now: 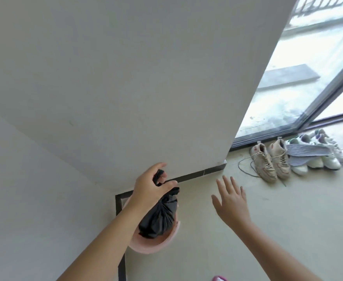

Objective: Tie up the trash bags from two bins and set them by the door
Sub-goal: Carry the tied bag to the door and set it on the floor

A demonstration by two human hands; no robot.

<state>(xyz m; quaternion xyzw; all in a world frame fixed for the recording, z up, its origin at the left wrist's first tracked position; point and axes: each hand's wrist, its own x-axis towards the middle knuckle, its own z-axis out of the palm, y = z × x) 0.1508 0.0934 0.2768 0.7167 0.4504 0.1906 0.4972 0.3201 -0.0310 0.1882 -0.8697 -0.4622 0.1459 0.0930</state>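
Left hand (150, 189) grips black bag (159, 217) over pink bin (156, 245); right hand (232, 199) spread, empty.

Black trash bag (158, 218): thin crinkled plastic (matt); pink bin (156, 245): smooth, probably plastic.

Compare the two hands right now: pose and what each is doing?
The left hand is closed around the gathered neck of the black trash bag, holding it over the pink bin; the right hand holds nothing. The left hand's fingers are curled shut; the right hand's are spread flat, palm down over the floor. The left hand is near the wall corner; the right hand is out toward the shoes. Both are bare.
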